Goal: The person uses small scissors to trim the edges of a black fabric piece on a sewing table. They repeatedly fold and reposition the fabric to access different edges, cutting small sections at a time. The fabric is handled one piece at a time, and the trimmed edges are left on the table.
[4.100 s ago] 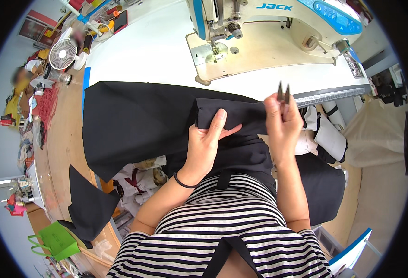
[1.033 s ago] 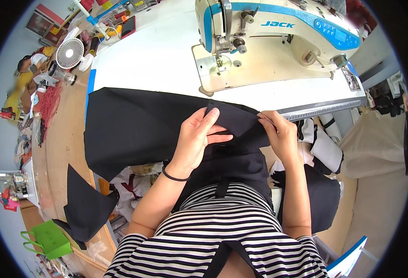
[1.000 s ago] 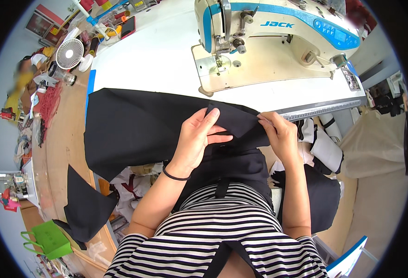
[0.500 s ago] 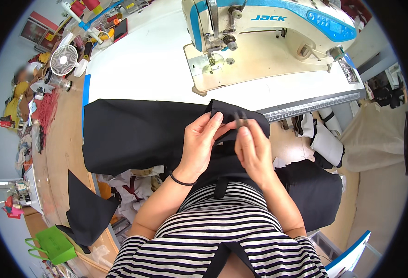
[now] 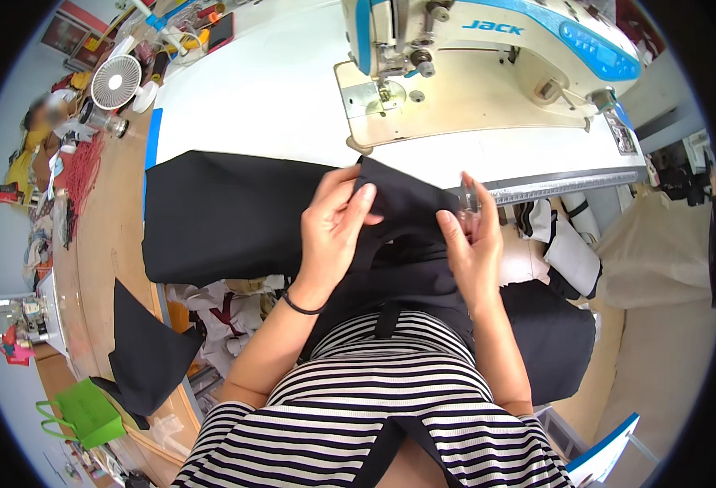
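Black fabric [image 5: 228, 215] lies over the front of the white table and runs down onto my lap. My left hand [image 5: 331, 224] is closed on a raised fold of it, thumb on top and fingers partly behind the cloth. At the fabric's right end is my right hand [image 5: 476, 252], curled with thumb and forefinger apart. Within its fingers sits a small, blurred metal tool that looks like thread snips [image 5: 468, 205]. The right thumb is by the cloth's edge; I cannot tell whether it presses on it.
Beyond the fabric stands a white and blue sewing machine [image 5: 488, 73] on the white table [image 5: 252, 89]. A small fan [image 5: 117, 82] is at the far left. Another black piece [image 5: 150, 350] hangs at lower left near a green bag [image 5: 89, 413]; a black fabric stack [image 5: 549, 342] is at right.
My right hand has moved right, away from my left, with the small tool. The left hand has shifted slightly left, and the fold between them is now spread flatter. The view has shifted slightly.
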The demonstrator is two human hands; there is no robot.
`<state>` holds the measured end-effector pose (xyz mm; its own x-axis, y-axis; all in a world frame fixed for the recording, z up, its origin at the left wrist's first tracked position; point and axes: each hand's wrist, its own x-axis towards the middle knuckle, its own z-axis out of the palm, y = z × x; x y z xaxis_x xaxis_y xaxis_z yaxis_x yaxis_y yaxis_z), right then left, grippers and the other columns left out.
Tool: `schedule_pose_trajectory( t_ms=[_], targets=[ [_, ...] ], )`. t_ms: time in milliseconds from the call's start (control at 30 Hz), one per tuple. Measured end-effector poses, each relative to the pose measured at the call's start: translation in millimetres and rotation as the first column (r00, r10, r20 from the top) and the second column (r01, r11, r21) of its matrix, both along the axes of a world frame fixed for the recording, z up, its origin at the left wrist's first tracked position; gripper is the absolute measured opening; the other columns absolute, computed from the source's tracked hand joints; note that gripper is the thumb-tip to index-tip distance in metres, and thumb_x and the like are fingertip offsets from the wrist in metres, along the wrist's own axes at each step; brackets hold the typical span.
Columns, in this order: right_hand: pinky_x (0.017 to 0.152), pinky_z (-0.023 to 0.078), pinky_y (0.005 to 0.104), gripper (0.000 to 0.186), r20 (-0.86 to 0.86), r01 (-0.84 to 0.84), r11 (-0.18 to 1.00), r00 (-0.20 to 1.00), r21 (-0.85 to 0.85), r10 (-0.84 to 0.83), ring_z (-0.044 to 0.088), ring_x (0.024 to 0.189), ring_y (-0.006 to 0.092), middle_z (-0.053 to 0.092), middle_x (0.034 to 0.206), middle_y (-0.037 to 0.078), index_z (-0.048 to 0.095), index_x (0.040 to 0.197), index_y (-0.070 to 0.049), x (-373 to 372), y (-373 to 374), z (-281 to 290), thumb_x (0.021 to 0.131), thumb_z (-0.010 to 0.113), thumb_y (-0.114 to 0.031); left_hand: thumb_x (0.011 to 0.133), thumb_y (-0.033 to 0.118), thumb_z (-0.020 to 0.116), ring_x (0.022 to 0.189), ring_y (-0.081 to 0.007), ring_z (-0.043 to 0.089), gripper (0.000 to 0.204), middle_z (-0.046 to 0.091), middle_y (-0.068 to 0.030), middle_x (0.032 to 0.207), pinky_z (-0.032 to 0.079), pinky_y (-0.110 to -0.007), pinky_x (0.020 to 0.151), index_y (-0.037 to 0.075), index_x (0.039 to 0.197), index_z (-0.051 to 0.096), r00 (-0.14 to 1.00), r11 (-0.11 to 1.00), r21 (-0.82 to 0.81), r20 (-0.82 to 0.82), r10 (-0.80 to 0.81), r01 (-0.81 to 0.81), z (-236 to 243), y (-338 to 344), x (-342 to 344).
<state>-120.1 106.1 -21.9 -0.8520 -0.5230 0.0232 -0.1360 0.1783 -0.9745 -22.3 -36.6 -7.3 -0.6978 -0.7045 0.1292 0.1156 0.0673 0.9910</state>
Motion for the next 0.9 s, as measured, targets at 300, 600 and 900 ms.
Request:
schedule_pose_trajectory(
  t_ms=[300,600,900],
  targets=[
    [0.059,0.049,0.0371,0.060,-0.220,-0.282,0.884,0.898,0.373,0.380,0.062,0.062,0.0310,0.060,0.066,0.014,0.044,0.120,-0.002,9,-44,-13,0.076,0.069,-0.034,0.092,0.016,0.052,0.051,-0.0121,0.051,0.020,0.055,-0.0110,0.072,0.041,-0.027,0.049,-0.003,0.094,0.056,0.869,0.869,-0.455,0.331,0.368,-0.194,-38,-77,53],
    [0.053,0.045,0.0403,0.017,-0.634,-0.181,0.983,0.765,-0.039,0.116,0.058,0.063,0.0388,0.059,0.066,0.018,0.051,0.092,-0.005,-16,-170,45,0.082,0.061,-0.014,0.092,0.019,0.053,0.060,-0.0099,0.030,0.028,0.033,-0.0045,0.062,0.033,-0.025,0.055,-0.001,0.075,0.043,0.928,0.730,-0.574,-0.189,0.322,-0.371,21,-197,-21],
    [0.058,0.042,0.0308,0.024,-0.582,-0.393,0.903,0.781,-0.175,0.227,0.049,0.058,0.0220,0.054,0.065,0.011,0.051,0.099,0.000,-57,-197,110,0.087,0.058,-0.019,0.088,0.022,0.059,0.062,-0.0052,0.048,0.027,0.046,0.0044,0.067,0.043,-0.021,0.056,0.003,0.071,0.051,0.952,0.978,0.000,-0.227,0.205,-0.211,111,-131,45]
  ],
)
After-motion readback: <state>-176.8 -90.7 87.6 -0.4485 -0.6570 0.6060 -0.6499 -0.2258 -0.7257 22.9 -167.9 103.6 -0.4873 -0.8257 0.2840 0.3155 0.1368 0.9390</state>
